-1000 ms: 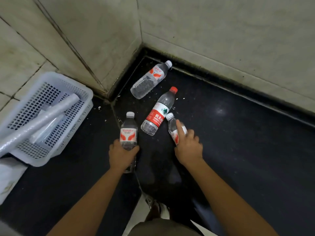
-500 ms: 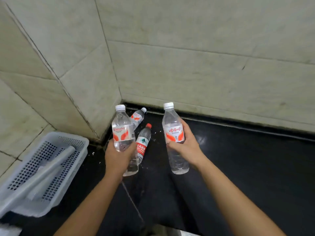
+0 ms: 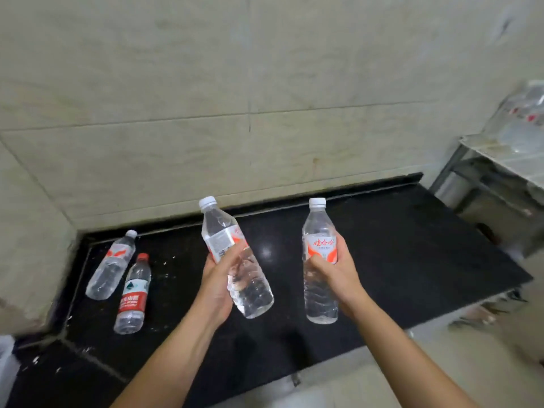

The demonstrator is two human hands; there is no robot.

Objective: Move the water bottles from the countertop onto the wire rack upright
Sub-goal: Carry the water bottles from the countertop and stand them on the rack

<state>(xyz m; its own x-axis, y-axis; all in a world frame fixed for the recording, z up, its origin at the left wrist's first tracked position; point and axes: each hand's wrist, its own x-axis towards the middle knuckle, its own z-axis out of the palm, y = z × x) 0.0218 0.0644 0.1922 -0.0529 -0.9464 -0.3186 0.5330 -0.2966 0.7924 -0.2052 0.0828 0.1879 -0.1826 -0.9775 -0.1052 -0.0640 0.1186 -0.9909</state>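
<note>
Above table [image 3: 412, 260]: tilted bottle [image 3: 223, 231] gripped by left hand [image 3: 217, 278], upright bottle [image 3: 319, 301] gripped by right hand [image 3: 338, 272], both held clear. Red-capped bottle [image 3: 134, 293] and white-capped bottle [image 3: 110, 266] left lying near corner. Wire rack [image 3: 482, 169] far right, not yet reached.

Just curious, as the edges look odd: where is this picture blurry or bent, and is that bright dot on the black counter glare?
Head view: the wire rack at the right edge is smeared, while the bottle in the right hand is sharp. Head view: tile lines on the wall slant, barely bowed. Head view: the dot on the countertop looks like lamp glare.
</note>
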